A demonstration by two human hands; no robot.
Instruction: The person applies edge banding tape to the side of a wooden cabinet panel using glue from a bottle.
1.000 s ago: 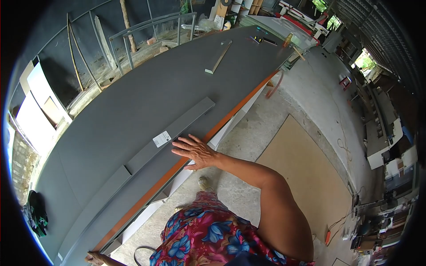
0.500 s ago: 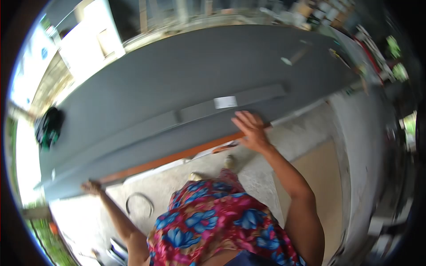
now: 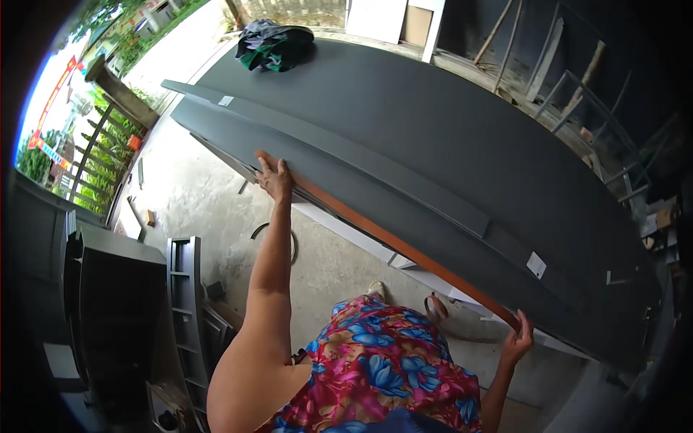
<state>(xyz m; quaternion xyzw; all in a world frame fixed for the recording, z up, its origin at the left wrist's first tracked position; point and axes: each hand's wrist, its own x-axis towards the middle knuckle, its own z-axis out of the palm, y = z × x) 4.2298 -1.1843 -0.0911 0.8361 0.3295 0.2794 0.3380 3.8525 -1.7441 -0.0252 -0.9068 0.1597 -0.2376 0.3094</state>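
Observation:
A long reddish-brown strip [image 3: 404, 249] runs along the near edge of a large dark grey panel surface [image 3: 447, 115]. At its left end my left hand [image 3: 274, 179] has its fingers over the strip, thumb side against the panel edge. My right hand [image 3: 518, 339] pinches the strip's right end near the panel's corner. Behind the strip, a long grey profile [image 3: 375, 162] lies on the surface, with a white label [image 3: 535, 265] near its right part.
A dark green and grey cloth bundle [image 3: 273, 47] lies at the far left of the surface. Grey metal frames [image 3: 186, 317] stand at lower left. A roll of tape [image 3: 436, 307] and a black ring [image 3: 294, 245] are by the floor below the edge.
The view has swung left. My right hand, earlier spread open above the strip, now holds its right end. My left hand is still at the strip's left end.

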